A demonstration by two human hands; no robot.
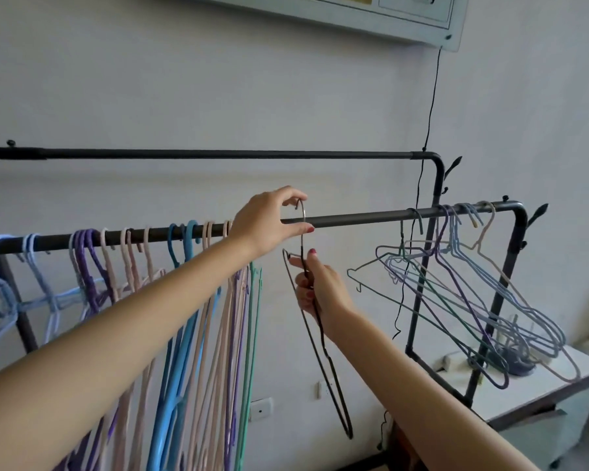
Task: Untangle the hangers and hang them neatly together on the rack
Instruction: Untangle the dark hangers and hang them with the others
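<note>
A black rack has a near rail (361,217) running across the view and a higher far rail (218,154). A dark wire hanger (323,348) hangs edge-on at the rail's middle, its hook over the rail. My left hand (269,226) pinches that hook at the rail. My right hand (320,287) grips the hanger's neck just below. Left of my hands hang several tidy pink, blue, purple and green hangers (191,300). At the rail's right end a tangled bunch of hangers (473,290) hangs at an angle.
A thin black cord (429,113) drops down the wall behind the rack. A white table (558,379) stands at the lower right under the tangled bunch. A framed board (388,11) hangs on the wall above. Wall sockets (261,409) sit low.
</note>
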